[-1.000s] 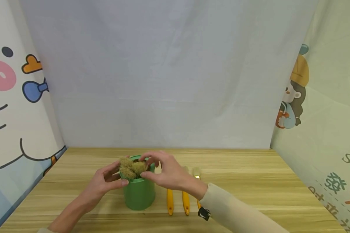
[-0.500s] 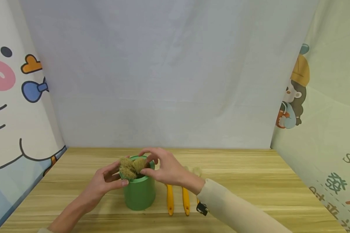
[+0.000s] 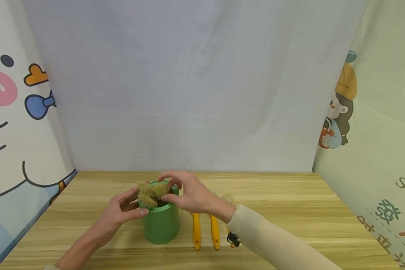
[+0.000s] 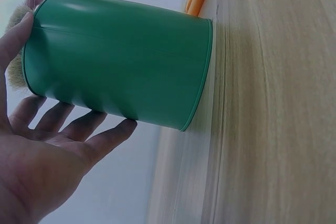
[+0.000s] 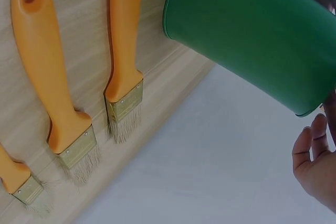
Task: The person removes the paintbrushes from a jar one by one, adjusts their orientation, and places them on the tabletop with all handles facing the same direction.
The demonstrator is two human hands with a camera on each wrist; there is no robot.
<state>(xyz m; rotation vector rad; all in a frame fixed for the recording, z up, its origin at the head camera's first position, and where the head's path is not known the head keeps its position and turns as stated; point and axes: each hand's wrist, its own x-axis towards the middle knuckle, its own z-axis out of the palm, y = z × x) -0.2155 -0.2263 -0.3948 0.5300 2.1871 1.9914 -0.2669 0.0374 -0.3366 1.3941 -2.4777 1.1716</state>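
Observation:
A green cylindrical can [image 3: 161, 225] stands upright on the wooden table. My left hand [image 3: 116, 212] grips it near the rim from the left, thumb in front and fingers behind. Two tan, bristly tufts fill much of its mouth. The left tuft [image 3: 146, 195] bulges over the rim beside my left fingers. At the right tuft [image 3: 160, 190], my right hand [image 3: 192, 195] pinches its right end between thumb and curled fingers. Whatever lies below the tufts is hidden inside the can. In the left wrist view, fingertips press along the can's side [image 4: 115, 56].
Three flat paintbrushes lie right of the can, partly under my right forearm: a near brush [image 5: 125, 40], a middle brush [image 5: 42, 66] and a far brush [image 5: 13, 174]. They have orange handles. A pale cloth [image 3: 195, 93] hangs behind the table [image 3: 283, 225].
The right tuft has turned so its side shows more. My right hand has shifted slightly left and up with it. My left hand and the can have stayed in place.

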